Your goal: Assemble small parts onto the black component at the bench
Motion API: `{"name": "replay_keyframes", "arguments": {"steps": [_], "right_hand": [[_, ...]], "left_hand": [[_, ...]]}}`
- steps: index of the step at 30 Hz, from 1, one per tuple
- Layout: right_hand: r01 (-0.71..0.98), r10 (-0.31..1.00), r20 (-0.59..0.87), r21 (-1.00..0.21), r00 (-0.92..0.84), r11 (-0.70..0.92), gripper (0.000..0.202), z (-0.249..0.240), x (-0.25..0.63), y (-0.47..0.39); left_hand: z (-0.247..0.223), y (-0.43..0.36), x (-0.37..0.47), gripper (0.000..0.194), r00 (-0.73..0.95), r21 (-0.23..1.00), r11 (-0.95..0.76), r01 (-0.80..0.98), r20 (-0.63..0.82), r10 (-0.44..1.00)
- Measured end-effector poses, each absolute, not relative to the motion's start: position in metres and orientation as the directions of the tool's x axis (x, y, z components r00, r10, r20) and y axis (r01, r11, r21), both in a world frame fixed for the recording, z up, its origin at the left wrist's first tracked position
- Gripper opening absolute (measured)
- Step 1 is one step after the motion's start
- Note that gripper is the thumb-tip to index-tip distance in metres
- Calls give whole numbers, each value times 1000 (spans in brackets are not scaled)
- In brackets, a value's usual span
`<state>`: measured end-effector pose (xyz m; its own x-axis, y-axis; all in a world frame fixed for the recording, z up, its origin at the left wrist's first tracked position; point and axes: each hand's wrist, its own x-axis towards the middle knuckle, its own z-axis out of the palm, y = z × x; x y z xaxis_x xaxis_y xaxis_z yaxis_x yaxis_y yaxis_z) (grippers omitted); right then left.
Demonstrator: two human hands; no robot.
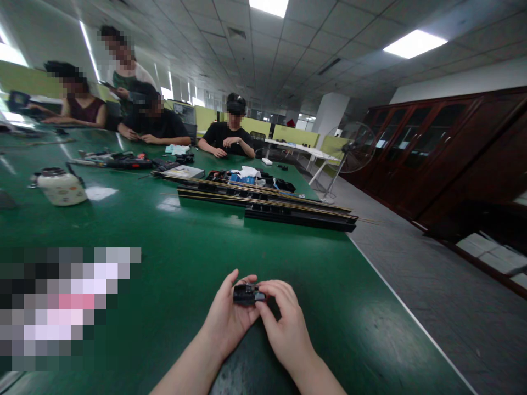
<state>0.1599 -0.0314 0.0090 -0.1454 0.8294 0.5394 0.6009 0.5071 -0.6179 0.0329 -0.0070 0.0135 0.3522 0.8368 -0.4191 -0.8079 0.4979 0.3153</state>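
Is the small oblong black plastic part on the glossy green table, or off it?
Off it: the left hand cradles the black part above the table, and the right hand touches one end.

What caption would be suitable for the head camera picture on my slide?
A left-hand grip and a right-hand grip hold a small black part above a green table.

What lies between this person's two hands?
The head view shows a black part between the left hand and right hand, touching both.
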Motion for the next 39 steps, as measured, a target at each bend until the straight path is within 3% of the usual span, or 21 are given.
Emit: {"name": "replay_keyframes", "arguments": {"steps": [20, 39], "right_hand": [[685, 832, 534, -662, 147, 304, 23, -1, 173, -24], [686, 812, 546, -673, 208, 276, 27, 0, 178, -23]], "left_hand": [[14, -7, 32, 23, 333, 335, 494, -802, -437, 836], [12, -6, 31, 25, 323, 345, 488, -801, -437, 839]]}}
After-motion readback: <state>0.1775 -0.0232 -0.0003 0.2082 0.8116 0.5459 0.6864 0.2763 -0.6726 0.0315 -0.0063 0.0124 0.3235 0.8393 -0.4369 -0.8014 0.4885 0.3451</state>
